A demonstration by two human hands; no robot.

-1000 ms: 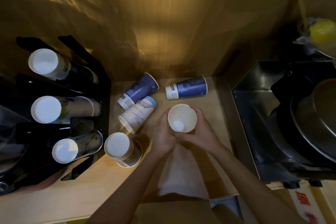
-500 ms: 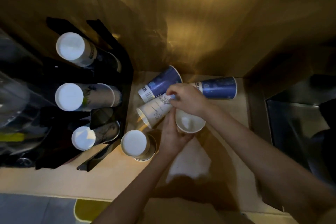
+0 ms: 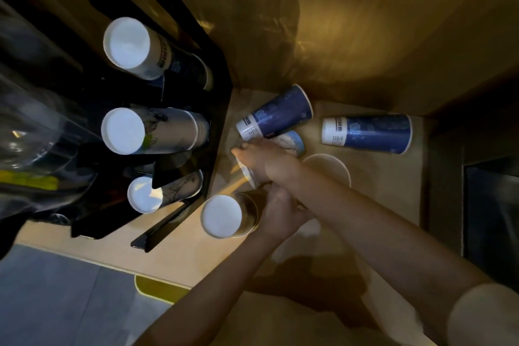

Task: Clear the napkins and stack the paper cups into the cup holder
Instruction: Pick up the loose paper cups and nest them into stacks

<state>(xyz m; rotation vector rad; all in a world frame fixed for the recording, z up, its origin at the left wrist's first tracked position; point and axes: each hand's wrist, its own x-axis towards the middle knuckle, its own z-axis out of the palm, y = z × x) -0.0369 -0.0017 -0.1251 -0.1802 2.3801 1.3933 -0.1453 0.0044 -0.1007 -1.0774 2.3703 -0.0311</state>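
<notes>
My right hand [image 3: 261,161] is shut on a white patterned cup [image 3: 293,141] that lies on its side beside the black cup holder [image 3: 220,109]. My left hand [image 3: 278,209] is curled under my right forearm, between an upside-down cup [image 3: 223,216] and an upright white cup [image 3: 328,170]; whether it touches either is hidden. Two blue cups [image 3: 278,115] [image 3: 370,133] lie on their sides by the back wall. A white napkin [image 3: 311,229] lies on the counter beneath my arms. The holder carries three cup stacks [image 3: 126,46] [image 3: 122,130] [image 3: 144,194].
A gold wall closes the back of the wooden counter [image 3: 379,177]. A steel sink [image 3: 491,205] lies to the right. Clear plastic items [image 3: 28,126] sit left of the holder. Grey floor [image 3: 56,303] and a yellow object [image 3: 157,288] show below the counter's front edge.
My right hand let go of the upright white cup, reached left and closed on the white patterned cup. My left hand has dropped lower and away from the upright cup. The view swung right.
</notes>
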